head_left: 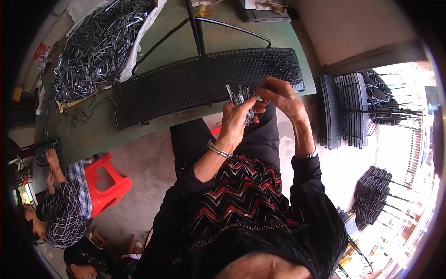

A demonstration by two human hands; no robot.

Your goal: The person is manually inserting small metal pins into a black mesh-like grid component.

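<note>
My left hand (233, 122) is closed round a bunch of small thin strips (238, 98), dark and shiny, which stick out above and below the fingers. Close by its thumb, my right hand (284, 96) has its fingers pinched together. Whatever is between those fingertips is too small to make out. Both hands are over the near edge of a long black perforated panel (186, 88). The panel lies on a green table (88, 139), and its far side meets a black metal stand (197, 35) with spread legs.
A large heap of similar dark strips (104, 51) lies on white sheeting at the far left. A red plastic stool (108, 181) stands left, beside a seated person (65, 209) handling a black mesh piece. Stacked black racks (350, 109) stand at right.
</note>
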